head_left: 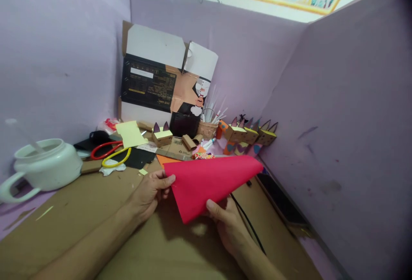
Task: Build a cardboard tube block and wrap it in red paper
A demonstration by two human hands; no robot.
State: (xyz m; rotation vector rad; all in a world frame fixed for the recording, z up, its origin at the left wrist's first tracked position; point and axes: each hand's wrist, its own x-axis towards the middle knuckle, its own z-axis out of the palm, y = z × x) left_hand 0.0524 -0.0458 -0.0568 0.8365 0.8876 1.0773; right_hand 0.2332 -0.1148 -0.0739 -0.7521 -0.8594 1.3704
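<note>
A sheet of red paper (pixel 209 181) is held up over the brown cardboard work surface (pixel 96 220), folded so that it looks like a triangle. My left hand (pixel 149 192) pinches its left corner with thumb and fingers. My right hand (pixel 227 224) grips the lower edge from below, thumb on top of the paper.
A white pot (pixel 45 166) stands at the left. Red and yellow-handled scissors (pixel 111 153), a yellow note, paper scraps, small cardboard cat figures (pixel 251 134) and a basket of pens (pixel 207 127) crowd the back. An unfolded carton (pixel 161 78) leans on purple walls. A dark phone (pixel 281 200) lies right.
</note>
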